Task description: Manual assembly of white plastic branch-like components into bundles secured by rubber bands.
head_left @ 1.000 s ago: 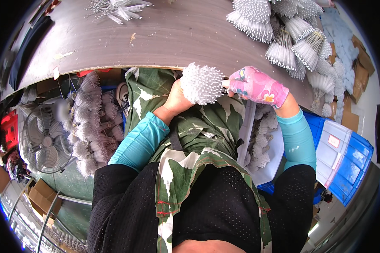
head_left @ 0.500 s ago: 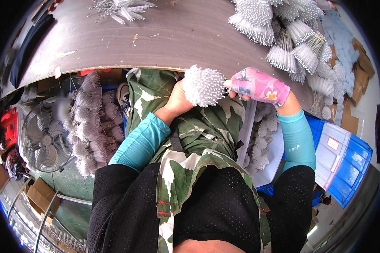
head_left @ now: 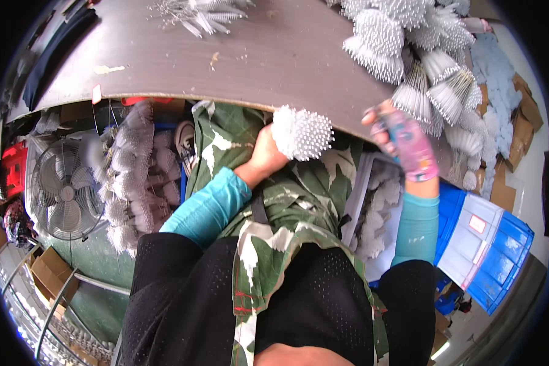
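The left hand (head_left: 263, 152) grips a white bristly bundle (head_left: 302, 132) below the surface (head_left: 238, 61) edge; the gloved right hand (head_left: 402, 143) has let go, lifting empty toward stacked bundles (head_left: 409, 55) there.

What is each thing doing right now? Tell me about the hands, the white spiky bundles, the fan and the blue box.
Left hand: closed on a white bundle.
Held bundle: raised at the table edge, tips fanned out.
Right hand: gloved, blurred, by the pile; grip unclear.
Pile of bundles: heaped on the table.
Fan: spinning or not, cannot tell.
Blue box: lid shut.
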The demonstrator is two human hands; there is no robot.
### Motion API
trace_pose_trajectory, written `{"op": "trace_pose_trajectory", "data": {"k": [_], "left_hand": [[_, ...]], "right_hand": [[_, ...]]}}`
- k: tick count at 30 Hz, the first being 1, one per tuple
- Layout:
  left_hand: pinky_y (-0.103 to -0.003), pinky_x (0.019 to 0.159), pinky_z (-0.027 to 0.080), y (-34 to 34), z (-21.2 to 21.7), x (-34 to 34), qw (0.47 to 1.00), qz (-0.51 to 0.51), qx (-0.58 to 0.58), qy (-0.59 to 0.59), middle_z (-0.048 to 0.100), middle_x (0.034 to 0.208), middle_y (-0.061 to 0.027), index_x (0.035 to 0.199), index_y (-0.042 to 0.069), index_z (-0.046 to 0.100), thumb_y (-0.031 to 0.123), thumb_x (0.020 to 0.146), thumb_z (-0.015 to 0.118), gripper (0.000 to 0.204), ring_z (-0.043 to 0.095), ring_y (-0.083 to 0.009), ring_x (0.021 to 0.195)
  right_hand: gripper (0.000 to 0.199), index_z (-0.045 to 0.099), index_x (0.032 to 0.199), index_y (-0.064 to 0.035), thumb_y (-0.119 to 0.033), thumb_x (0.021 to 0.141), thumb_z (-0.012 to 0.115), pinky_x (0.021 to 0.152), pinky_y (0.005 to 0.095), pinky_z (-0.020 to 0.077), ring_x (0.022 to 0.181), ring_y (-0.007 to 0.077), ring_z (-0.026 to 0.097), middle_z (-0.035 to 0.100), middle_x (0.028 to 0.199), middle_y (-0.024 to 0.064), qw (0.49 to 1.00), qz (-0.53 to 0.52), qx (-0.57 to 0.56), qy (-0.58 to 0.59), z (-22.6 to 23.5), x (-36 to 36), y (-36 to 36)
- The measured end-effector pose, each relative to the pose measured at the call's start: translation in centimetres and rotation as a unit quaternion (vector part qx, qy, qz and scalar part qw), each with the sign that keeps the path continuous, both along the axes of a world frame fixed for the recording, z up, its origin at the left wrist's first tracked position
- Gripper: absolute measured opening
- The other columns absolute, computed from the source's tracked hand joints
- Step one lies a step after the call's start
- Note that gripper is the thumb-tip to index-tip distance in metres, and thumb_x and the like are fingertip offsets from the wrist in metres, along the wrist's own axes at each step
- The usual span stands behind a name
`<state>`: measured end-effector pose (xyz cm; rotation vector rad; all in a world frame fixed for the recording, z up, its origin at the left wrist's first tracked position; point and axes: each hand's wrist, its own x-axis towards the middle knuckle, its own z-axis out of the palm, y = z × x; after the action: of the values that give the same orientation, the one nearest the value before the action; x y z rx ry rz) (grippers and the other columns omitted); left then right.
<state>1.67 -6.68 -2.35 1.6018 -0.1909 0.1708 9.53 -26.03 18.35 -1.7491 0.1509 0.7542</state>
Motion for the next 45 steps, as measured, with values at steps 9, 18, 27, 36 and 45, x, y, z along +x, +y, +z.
{"op": "trace_pose_trajectory", "data": {"k": [9, 18, 27, 36, 45], "left_hand": [[-0.028, 0.081, 0.049, 0.6, -0.3, -0.6, 0.988, -0.018, -0.134, 0.069, 0.068, 0.098, -0.0049, 0.103, 0.002, 0.064, 0.003, 0.078, 0.069, 0.026, 0.062, -0.012, 0.091], [-0.028, 0.078, 0.049, 0.5, -0.4, -0.6, 0.999, 0.004, -0.039, 0.01, 0.068, 0.095, -0.0071, 0.099, 0.002, 0.066, 0.003, 0.078, 0.067, 0.021, 0.063, -0.0132, 0.089], [-0.028, 0.077, 0.05, 0.5, -0.4, -0.6, 0.999, 0.012, -0.029, 0.013, 0.069, 0.093, -0.0079, 0.098, 0.002, 0.066, 0.003, 0.076, 0.068, 0.022, 0.064, -0.014, 0.087], [-0.028, 0.078, 0.05, 0.6, -0.4, -0.7, 0.998, 0.011, -0.051, 0.023, 0.069, 0.094, -0.0071, 0.099, 0.002, 0.066, 0.004, 0.076, 0.069, 0.023, 0.063, -0.013, 0.088], [-0.028, 0.079, 0.049, 0.5, -0.2, -0.7, 0.997, 0.002, -0.077, 0.025, 0.068, 0.095, -0.0061, 0.1, 0.001, 0.065, 0.002, 0.076, 0.069, 0.024, 0.063, -0.0123, 0.089]], "right_hand": [[0.031, 0.065, 0.084, -0.0006, -0.027, 0.094, 0.053, 0.053, 0.0208, 0.0407, 0.057, 0.0046, 0.048, 0.063, 0.074, 0.0006, 0.969, 0.213, -0.122, 0.03, -0.4, -3.7, 2.8], [0.032, 0.062, 0.079, 0.0001, -0.025, 0.095, 0.05, 0.053, 0.0235, 0.0421, 0.056, 0.0065, 0.05, 0.061, 0.071, 0.0017, 0.972, 0.192, -0.132, 0.041, -1.3, -4.4, 3.9], [0.034, 0.063, 0.078, -0.0002, -0.029, 0.093, 0.054, 0.053, 0.0243, 0.0427, 0.056, 0.0074, 0.05, 0.061, 0.07, 0.0012, 0.972, 0.19, -0.128, 0.055, -2.0, -4.5, 4.4], [0.034, 0.063, 0.078, -0.0025, -0.031, 0.093, 0.053, 0.052, 0.022, 0.0408, 0.053, 0.0051, 0.048, 0.06, 0.068, 0.0004, 0.981, 0.16, -0.1, 0.046, -2.3, -4.6, 3.8], [0.037, 0.063, 0.075, -0.0037, -0.033, 0.095, 0.051, 0.051, 0.0207, 0.0389, 0.052, 0.0043, 0.047, 0.057, 0.063, -0.0015, 0.975, 0.16, -0.12, 0.093, -2.6, -4.7, 4.0]]}}
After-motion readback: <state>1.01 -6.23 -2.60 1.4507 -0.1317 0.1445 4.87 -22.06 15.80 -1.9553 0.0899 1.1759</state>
